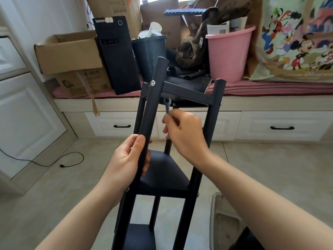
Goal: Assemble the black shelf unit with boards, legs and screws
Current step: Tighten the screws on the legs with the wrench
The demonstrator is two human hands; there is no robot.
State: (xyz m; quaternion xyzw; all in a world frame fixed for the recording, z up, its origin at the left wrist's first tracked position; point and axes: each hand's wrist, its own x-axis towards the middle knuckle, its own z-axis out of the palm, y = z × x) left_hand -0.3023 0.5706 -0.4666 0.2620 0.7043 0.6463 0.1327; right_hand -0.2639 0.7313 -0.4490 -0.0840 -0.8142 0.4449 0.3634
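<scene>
**Wrench at the top board, leg steadied in our left hand**

We hold the black shelf unit (163,177) tipped away from us, its long axis running from near our body up and forward, so the top end sits beyond both hands. The spot that matters is up there: the top board (187,91) spans between the two front legs, and just under its near edge, above and slightly left of our right hand (183,130), the small wrench (167,105) reaches up toward a fastener we cannot make out clearly (a small silver dot beside the wrench head may be it). Our right hand is plainly the nearer one to that joint, directly below it.

Our right hand has its fingers curled and pinching the lower end of the wrench, the handle rising out of the fingertips. Our left hand (129,156) is wrapped around the left leg (153,105), thumb lying along the front of the tube and fingers closed behind it, well below the silver screw (153,83) that shows near the leg's upper end.

The middle board (165,170) lies below and between our hands, and the lower board (142,237) sits close to our body between the forearms.

We judge the step in hand to be tightening under the top board, with the left hand bracing the frame against the turn; the wrench's swing looks cramped by the board above.
</scene>
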